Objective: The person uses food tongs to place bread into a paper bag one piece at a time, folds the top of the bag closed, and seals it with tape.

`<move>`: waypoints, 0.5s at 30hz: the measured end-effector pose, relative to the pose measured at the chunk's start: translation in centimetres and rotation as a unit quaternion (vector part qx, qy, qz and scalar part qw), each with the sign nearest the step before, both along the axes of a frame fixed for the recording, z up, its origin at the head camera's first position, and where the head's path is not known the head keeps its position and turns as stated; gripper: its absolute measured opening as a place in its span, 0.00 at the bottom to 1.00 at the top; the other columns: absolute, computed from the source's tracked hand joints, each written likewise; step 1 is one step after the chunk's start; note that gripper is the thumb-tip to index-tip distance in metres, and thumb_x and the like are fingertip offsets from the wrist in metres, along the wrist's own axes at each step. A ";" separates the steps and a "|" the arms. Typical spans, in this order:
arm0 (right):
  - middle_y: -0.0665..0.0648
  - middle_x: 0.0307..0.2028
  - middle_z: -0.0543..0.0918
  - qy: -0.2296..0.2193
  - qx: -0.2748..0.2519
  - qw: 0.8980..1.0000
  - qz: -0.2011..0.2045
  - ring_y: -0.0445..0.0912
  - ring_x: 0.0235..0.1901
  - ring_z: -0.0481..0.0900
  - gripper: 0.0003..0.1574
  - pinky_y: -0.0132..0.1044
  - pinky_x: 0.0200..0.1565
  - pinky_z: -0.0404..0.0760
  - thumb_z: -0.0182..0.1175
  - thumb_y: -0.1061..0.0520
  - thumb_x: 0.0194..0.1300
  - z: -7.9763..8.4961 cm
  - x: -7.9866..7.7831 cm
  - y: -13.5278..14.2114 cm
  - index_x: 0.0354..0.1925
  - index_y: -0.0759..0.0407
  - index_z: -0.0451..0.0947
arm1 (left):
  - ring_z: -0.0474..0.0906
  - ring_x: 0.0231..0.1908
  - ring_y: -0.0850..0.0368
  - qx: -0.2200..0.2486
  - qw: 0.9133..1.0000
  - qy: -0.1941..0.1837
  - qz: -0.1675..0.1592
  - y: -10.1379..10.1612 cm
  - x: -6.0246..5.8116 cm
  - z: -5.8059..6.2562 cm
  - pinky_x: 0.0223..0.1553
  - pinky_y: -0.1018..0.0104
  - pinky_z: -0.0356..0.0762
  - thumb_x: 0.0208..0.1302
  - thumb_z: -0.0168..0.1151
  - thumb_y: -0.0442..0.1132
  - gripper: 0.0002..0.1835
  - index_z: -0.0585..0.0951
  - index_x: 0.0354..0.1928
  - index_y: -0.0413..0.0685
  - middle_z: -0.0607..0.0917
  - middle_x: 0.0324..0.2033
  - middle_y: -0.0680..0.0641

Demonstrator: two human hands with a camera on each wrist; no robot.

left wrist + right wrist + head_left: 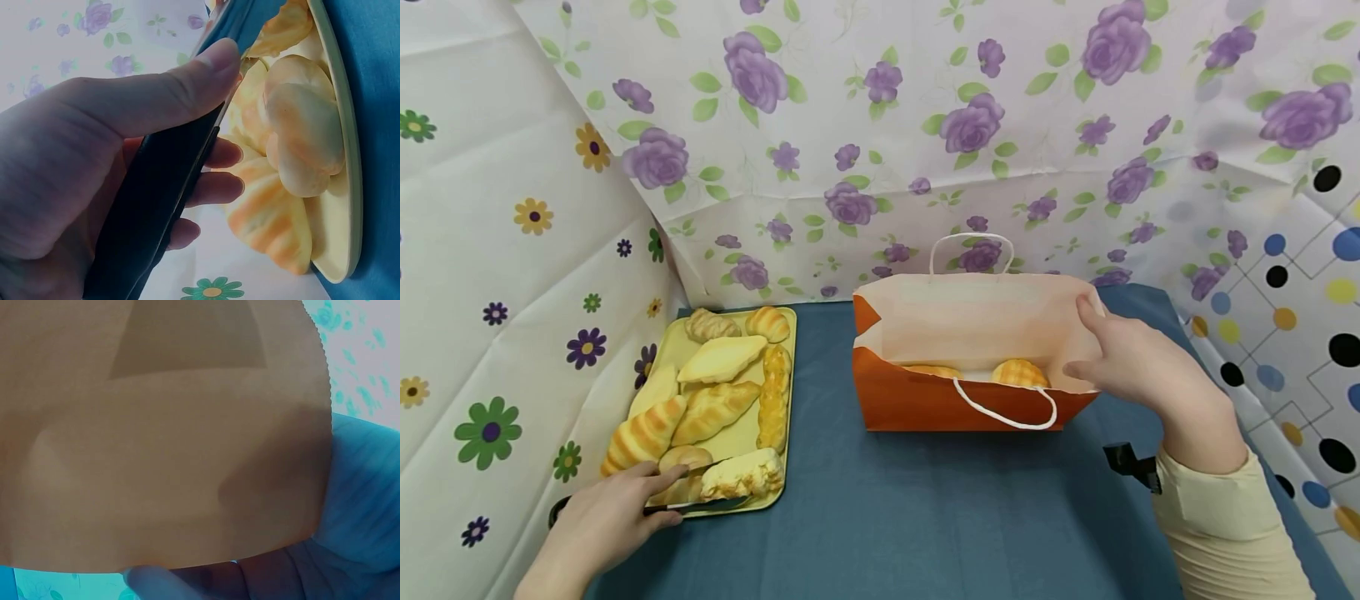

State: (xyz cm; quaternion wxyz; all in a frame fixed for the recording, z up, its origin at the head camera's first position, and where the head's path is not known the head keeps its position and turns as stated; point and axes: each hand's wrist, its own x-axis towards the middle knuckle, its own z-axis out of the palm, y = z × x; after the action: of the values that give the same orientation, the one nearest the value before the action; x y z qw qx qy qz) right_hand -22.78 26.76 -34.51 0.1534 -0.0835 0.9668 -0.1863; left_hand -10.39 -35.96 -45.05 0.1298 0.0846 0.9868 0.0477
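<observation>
the left hand (613, 518) holds tongs (159, 187) around a roll (747, 475) at the tray's (737, 432) near right corner — pick-up, likely, needing a level lift next — right hand (1138, 358) touching the bag (925, 408), grip unclear.

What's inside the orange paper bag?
Parts of a scored bun and another bread piece show. The front panel of the bag covers the rest, so anything lower can't be seen.
</observation>
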 end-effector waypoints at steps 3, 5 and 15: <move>0.65 0.49 0.82 0.000 -0.002 1.000 -0.001 0.47 0.30 0.79 0.69 0.48 0.38 0.77 0.67 0.41 0.75 0.0 0.0 0.1 0.86 0.60 0.30 | 0.71 0.23 0.63 -0.003 1.000 0.008 -0.008 -0.1 0.0 0.1 0.24 0.60 0.71 0.59 0.80 0.55 0.32 0.87 0.66 0.57 0.86 0.43 0.53; 0.63 0.46 0.82 -0.001 -0.002 1.000 -0.001 0.48 0.29 0.78 0.69 0.47 0.37 0.76 0.67 0.41 0.75 0.0 0.1 0.0 0.86 0.60 0.29 | 0.73 0.24 0.63 -0.003 1.000 0.010 -0.011 -0.2 0.0 0.2 0.24 0.59 0.72 0.59 0.80 0.55 0.32 0.87 0.66 0.58 0.87 0.45 0.51; 0.59 0.38 0.79 -0.007 -0.006 1.000 -0.004 0.49 0.27 0.75 0.68 0.46 0.34 0.73 0.66 0.42 0.76 0.0 0.1 -0.1 0.86 0.58 0.28 | 0.87 0.33 0.51 0.035 0.999 0.012 0.000 -0.9 0.5 1.2 0.28 0.53 0.80 0.61 0.78 0.58 0.34 0.86 0.67 0.53 0.86 0.57 0.32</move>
State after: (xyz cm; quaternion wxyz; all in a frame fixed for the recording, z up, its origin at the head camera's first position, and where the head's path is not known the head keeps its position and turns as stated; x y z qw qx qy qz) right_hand -22.63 26.70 -34.46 0.1593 -0.0792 0.9648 -0.1938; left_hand -9.92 -36.87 -43.84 0.1149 0.0901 0.9860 0.0811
